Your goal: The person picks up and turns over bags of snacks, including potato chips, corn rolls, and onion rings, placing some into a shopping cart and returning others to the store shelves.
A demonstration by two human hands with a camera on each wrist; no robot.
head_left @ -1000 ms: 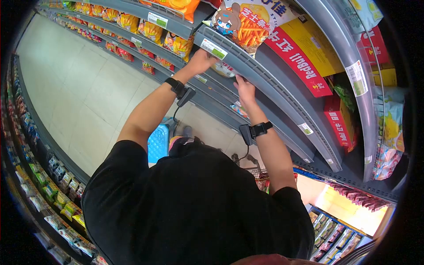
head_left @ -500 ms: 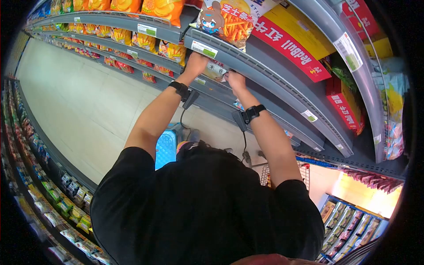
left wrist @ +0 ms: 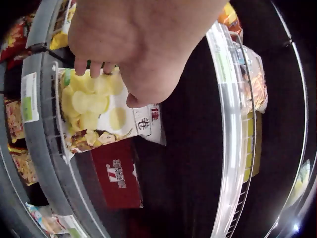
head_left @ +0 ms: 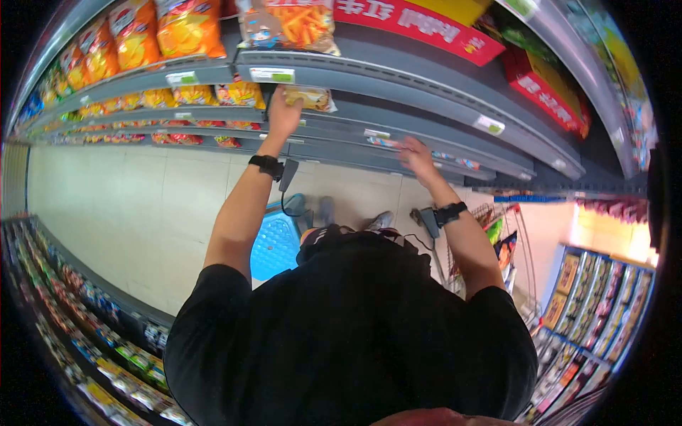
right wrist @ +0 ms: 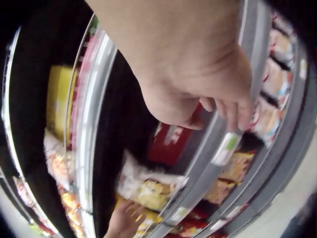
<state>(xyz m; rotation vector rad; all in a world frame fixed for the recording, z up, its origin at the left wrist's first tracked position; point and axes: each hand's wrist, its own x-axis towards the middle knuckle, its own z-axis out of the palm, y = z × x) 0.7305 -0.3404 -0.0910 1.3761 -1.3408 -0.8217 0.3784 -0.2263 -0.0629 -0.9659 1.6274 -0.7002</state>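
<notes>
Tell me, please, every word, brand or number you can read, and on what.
"红牛": Red Bull carton
"RedBull", slightly blurred: same carton
"卷": snack bag at the left hand
Too small or blurred: price tags, dark red box, orange chip bags, all other print.

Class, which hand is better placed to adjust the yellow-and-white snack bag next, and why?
Probably the left hand: it is right by the snack bag, while the right hand is off to one side.

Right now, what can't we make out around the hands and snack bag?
Left wrist: whether the left hand grips the snack bag; the hand itself hides the contact.
Left wrist: upper end of the red box; behind the snack bag.
Head: right hand, finger detail; blurred.
Head: price label, print; too small.
</notes>
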